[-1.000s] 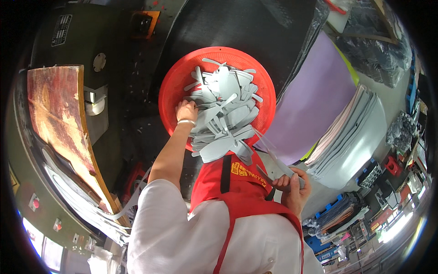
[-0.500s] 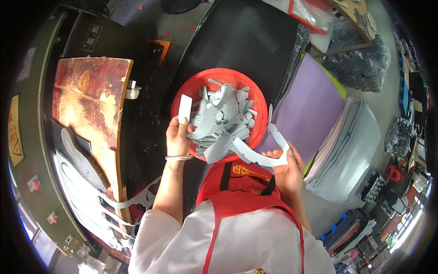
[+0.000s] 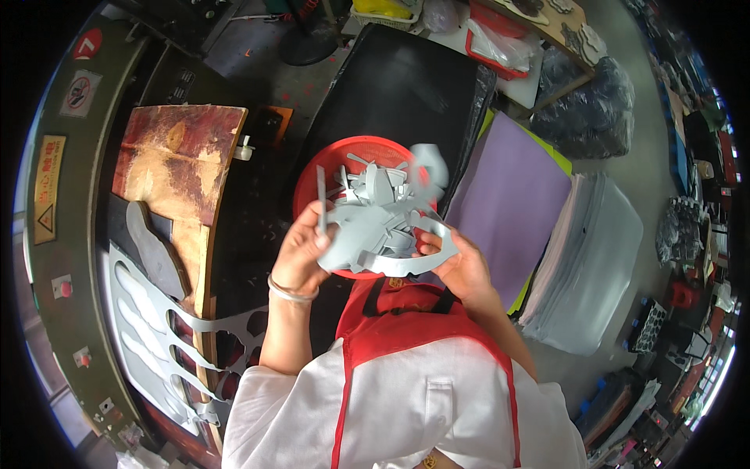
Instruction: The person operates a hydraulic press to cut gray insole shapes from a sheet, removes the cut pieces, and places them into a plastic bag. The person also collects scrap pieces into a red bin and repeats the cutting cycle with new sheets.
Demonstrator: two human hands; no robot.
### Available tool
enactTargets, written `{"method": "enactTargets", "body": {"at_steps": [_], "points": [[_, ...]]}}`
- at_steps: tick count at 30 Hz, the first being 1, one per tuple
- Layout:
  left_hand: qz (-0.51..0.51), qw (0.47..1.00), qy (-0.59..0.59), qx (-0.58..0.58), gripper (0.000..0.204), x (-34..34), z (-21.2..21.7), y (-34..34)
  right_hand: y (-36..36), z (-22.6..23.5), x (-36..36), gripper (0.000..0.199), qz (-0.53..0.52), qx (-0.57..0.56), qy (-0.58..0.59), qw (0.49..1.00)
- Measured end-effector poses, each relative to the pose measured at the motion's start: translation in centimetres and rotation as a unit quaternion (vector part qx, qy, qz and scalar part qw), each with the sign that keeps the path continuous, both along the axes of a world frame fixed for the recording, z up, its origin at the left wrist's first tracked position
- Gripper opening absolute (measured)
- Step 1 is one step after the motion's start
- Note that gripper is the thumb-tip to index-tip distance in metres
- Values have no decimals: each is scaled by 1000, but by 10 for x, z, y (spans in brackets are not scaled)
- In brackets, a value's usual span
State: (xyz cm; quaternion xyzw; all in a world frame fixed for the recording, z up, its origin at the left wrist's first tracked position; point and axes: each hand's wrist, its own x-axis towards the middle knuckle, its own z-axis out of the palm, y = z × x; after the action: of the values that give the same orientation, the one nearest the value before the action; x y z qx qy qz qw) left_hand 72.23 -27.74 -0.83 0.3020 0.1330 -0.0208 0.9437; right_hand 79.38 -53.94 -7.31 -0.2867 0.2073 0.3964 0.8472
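My left hand point(image 3: 301, 246) is closed around thin grey sheet pieces. One narrow piece point(image 3: 321, 187) stands up past its thumb, and a wider rounded grey piece point(image 3: 350, 238) reaches right from its fingers. Fingers of my right hand point(image 3: 462, 270) grip a curved grey offcut strip point(image 3: 398, 266), whose far end, near the basket's right rim, is smeared by motion. The strip's left end overlaps the wider piece; I cannot tell if they are joined. Beneath both hands sits a round red basket point(image 3: 306, 186), heaped with cut grey pieces point(image 3: 379, 186).
Left of me, a worn wooden board point(image 3: 176, 152) carries a dark sole-shaped form point(image 3: 154, 242) and a cut-out grey sheet point(image 3: 144, 332). A black covered surface point(image 3: 398, 86) lies beyond the basket. To the right are a purple sheet point(image 3: 508, 187) and stacked grey sheets point(image 3: 601, 258).
The whole view has shifted. My hands are closer together, with the right hand moved left. The strip now overlaps the piece at my left hand, and the narrow piece there has turned edge-on.
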Motion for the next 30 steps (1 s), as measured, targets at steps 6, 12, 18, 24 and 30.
{"method": "enactTargets", "body": {"at_steps": [6, 12, 18, 24, 30], "points": [[-172, 969, 63, 163, 49, -26, -18, -11, 12, 8, -2, 44, 6, 85, 39, 996], [-104, 876, 58, 468, 57, -38, -25, -6, 12, 19, 0, 43, 3, 213, -33, 976], [-41, 853, 36, 519, 58, -45, -22, -12, 18, 34, -7, 47, 32, 270, -60, 960], [-21, 856, 64, 513, 54, -55, -17, -8, 18, 48, -7, 48, 66, 265, -120, 954], [97, 684, -122, 713, 58, -51, 23, -42, 34, 47, -18, 47, 87, 62, -222, 969]]}}
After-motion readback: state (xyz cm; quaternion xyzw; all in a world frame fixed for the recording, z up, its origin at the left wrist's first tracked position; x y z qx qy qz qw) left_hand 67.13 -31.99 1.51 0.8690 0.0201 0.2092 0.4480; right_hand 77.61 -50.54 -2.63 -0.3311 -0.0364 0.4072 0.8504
